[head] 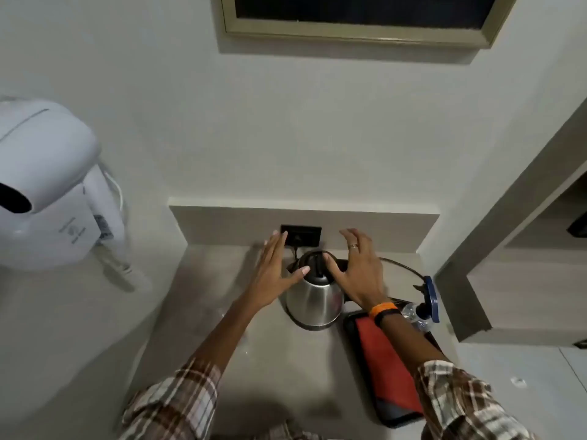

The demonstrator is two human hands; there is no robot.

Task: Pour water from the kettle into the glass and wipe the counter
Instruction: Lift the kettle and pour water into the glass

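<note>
A steel kettle (314, 301) with a black lid and handle stands on the grey counter (222, 338), near the back wall. My left hand (274, 274) hovers open just left of its lid, fingers spread. My right hand (359, 271) is open over the kettle's handle side, thumb close to the lid, holding nothing that I can see. A red cloth (386, 363) lies on a black tray (394, 419) to the kettle's right, partly under my right forearm. A clear glass (416, 315) with a blue-lidded item beside it stands behind the tray.
A black wall socket (301, 235) sits behind the kettle, with a cord (401, 268) trailing right. A white wall-mounted hair dryer (47, 192) hangs at the left. Wooden shelving (524, 281) closes off the right side. A framed panel (359, 17) hangs above.
</note>
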